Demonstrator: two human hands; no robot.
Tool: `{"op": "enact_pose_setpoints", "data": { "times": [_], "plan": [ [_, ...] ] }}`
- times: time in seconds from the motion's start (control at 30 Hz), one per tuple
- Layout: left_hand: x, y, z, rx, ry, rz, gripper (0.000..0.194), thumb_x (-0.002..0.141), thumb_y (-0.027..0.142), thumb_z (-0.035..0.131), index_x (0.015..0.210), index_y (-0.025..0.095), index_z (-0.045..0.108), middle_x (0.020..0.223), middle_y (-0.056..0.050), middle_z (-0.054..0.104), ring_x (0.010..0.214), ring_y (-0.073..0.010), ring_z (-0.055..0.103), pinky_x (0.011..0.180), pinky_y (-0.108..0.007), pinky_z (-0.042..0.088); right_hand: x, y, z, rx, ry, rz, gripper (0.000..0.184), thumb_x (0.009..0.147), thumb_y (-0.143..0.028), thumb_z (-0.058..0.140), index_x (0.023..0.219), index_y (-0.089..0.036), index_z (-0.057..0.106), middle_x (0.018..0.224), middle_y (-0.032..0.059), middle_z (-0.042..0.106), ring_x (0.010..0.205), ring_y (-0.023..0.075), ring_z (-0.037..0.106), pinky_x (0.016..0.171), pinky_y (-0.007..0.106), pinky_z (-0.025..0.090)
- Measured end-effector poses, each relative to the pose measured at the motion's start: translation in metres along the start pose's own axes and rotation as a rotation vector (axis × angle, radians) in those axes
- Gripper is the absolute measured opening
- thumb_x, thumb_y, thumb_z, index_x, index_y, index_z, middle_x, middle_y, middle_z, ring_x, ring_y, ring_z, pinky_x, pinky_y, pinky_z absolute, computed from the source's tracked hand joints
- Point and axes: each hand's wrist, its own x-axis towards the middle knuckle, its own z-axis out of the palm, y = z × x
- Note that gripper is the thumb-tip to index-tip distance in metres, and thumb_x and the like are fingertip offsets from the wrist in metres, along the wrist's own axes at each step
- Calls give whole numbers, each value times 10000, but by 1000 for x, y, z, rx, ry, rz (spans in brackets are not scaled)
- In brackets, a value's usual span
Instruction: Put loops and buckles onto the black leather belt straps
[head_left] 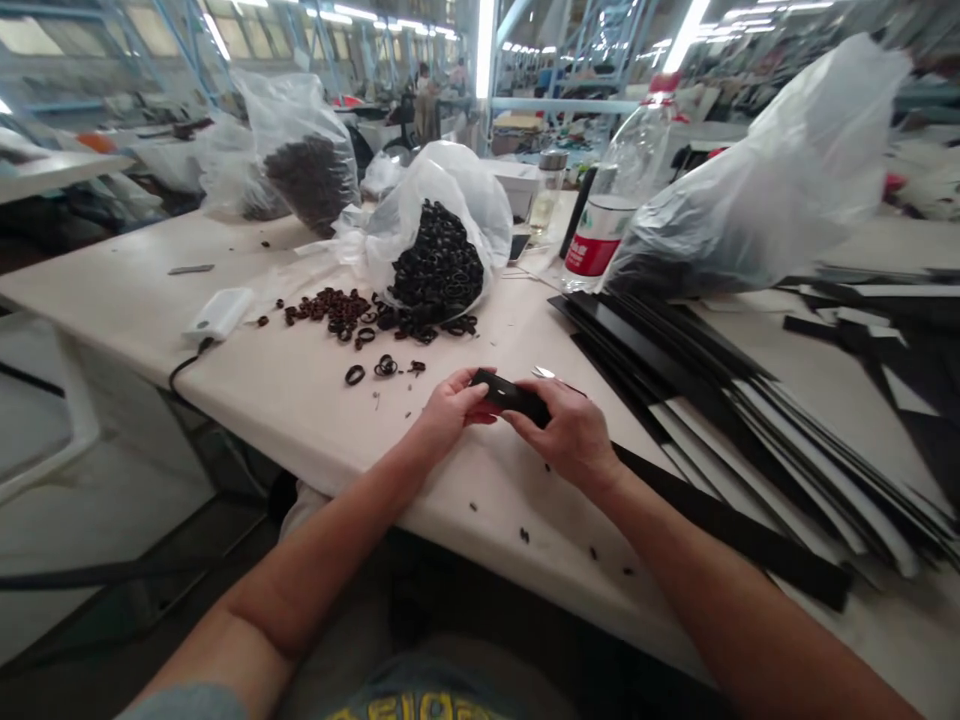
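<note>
Both hands meet over the table's near edge on the end of a long black strap [735, 535]. My left hand [448, 408] pinches the strap's tip, fingers closed. My right hand [571, 435] grips the strap just behind the tip, fingers curled over it. The strap runs back to the right under my right forearm. A few loose black rings [384, 366] lie on the table just beyond my hands. What sits at the strap's tip between the fingers is hidden.
An open plastic bag of black rings [439, 265] stands ahead, with brown rings [334, 305] spilled to its left. A stack of black straps [750, 400] fills the right. A water bottle [619, 190], a white charger [220, 313] and more bags [304, 150] stand further back.
</note>
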Motion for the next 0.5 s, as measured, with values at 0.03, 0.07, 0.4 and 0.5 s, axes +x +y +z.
{"op": "enact_pose_setpoints", "data": {
  "times": [0.03, 0.07, 0.4, 0.5],
  "plan": [
    [0, 0, 0, -5, 1, -3, 334, 781, 214, 650, 1110, 166, 617, 867, -32, 707, 651, -114, 669, 598, -208, 522, 0, -1, -1, -1, -10, 8, 316, 866, -428, 625, 1081, -199, 664, 1046, 92, 720, 963, 248, 662, 875, 347, 478],
    [-1, 0, 1, -7, 0, -3, 350, 788, 214, 649, 1133, 167, 613, 877, -34, 707, 657, -112, 670, 603, -207, 522, 0, -1, -2, -2, -15, 12, 310, 866, -427, 622, 1071, -200, 667, 1038, 89, 722, 953, 246, 662, 869, 343, 475],
    [7, -1, -14, 235, 25, 157, 519, 769, 431, 718, 1197, 160, 605, 995, -89, 720, 855, -179, 703, 716, -258, 523, 5, 18, -3, -84, -92, 63, 189, 864, -372, 596, 939, -223, 685, 937, 36, 716, 819, 192, 641, 720, 293, 431],
    [12, 11, -31, 440, 20, 208, 430, 810, 425, 655, 1145, 156, 650, 1112, -121, 714, 939, -204, 691, 777, -300, 532, 5, 22, -2, -120, -124, 82, 182, 863, -378, 599, 905, -226, 689, 899, 30, 709, 773, 181, 622, 680, 286, 405]
  ]
}}
